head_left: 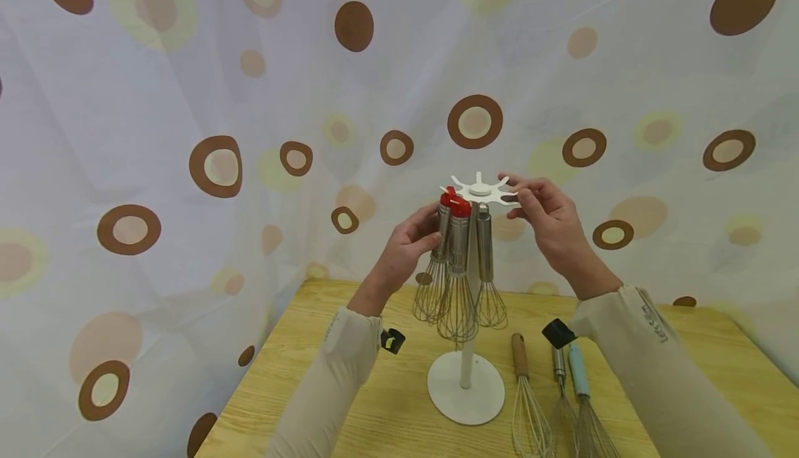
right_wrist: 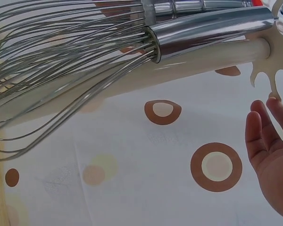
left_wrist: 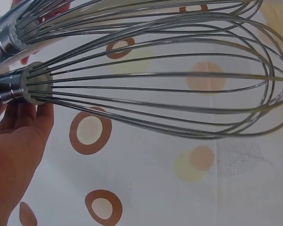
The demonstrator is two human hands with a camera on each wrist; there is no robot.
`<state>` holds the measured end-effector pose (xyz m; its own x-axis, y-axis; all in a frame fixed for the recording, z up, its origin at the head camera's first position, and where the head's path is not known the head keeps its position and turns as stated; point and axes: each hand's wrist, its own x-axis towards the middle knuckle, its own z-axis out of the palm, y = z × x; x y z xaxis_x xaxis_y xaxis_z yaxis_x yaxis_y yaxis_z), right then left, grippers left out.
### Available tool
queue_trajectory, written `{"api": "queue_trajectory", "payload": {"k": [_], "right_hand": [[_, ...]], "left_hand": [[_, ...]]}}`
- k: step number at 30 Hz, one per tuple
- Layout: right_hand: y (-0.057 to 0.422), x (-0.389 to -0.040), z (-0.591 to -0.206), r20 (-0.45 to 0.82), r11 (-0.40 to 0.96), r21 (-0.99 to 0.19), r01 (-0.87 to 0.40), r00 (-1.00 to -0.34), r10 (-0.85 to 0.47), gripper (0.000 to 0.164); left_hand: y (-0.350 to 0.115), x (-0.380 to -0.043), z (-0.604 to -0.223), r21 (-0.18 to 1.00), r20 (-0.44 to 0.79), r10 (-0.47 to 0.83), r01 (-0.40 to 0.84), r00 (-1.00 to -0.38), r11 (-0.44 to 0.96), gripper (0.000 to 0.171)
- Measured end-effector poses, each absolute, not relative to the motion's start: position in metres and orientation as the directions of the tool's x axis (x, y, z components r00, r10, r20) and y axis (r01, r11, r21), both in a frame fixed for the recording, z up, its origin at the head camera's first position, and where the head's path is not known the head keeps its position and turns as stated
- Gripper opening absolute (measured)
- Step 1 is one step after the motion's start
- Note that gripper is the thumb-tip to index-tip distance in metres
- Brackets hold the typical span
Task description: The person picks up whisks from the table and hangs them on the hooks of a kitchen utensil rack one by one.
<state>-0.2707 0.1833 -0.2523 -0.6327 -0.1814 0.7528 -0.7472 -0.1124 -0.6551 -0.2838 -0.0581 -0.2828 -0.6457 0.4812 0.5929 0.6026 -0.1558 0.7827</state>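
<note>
Three steel balloon whisks hang high on a white whisk stand [head_left: 468, 364] in the head view: a rear red-tipped whisk [head_left: 442, 232], a front red-tipped whisk [head_left: 459, 241] just beside it, and an all-steel whisk [head_left: 485, 244] by the pole. The left hand [head_left: 399, 253] grips the rear red-tipped whisk by its handle, while the right hand [head_left: 551, 221] holds the edge of the stand's pronged hook plate [head_left: 480, 190] between thumb and fingers. On the table [head_left: 337, 354], right of the round base, lie a wooden-handled whisk [head_left: 519, 354], a steel-handled whisk [head_left: 558, 364] and a light-blue-handled whisk [head_left: 578, 369]. From the left wrist, fingers curl behind the gripped whisk's ribbed collar, its handle bright and polished, its long wire loops crossing at the rounded end. It should feel fairly light, with a stiff handle and springy wires; the smooth metal may be slippery, so the handle is the sounder hold, as the loops would flex under pressure. From the right wrist, the all-steel whisk shows a glossy tapering handle above fanned wires; the fingertips meet a slim prong, which looks rigid yet thin enough to call for a gentle touch.
</note>
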Motion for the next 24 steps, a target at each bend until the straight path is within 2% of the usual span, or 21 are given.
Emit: {"api": "queue_trajectory", "payload": {"k": [5, 9, 12, 16, 24], "right_hand": [[0.189, -0.269, -0.256, 0.748, -0.028, -0.650, -0.760, -0.633, -0.197, 0.018], [0.199, -0.268, -0.261, 0.720, 0.091, -0.656, -0.750, -0.657, -0.224, 0.019], [0.211, -0.266, -0.268, 0.663, 0.242, -0.671, -0.701, -0.713, -0.228, 0.023], [0.232, -0.266, -0.285, 0.552, 0.436, -0.679, -0.591, -0.802, -0.228, 0.029], [0.281, -0.267, -0.332, 0.312, 0.653, -0.631, -0.419, -0.908, -0.281, 0.036]], "left_hand": [[-0.055, -0.279, -0.278, 0.747, 0.652, 0.369, 0.643, -0.662, -0.168, 0.045], [-0.048, -0.268, -0.267, 0.670, 0.742, 0.223, 0.712, -0.632, -0.211, 0.043], [-0.041, -0.260, -0.257, 0.620, 0.783, 0.130, 0.752, -0.608, -0.224, 0.041], [-0.036, -0.255, -0.249, 0.586, 0.808, 0.052, 0.792, -0.586, -0.171, 0.033], [-0.031, -0.251, -0.243, 0.612, 0.790, 0.003, 0.788, -0.613, -0.067, 0.023]]}}
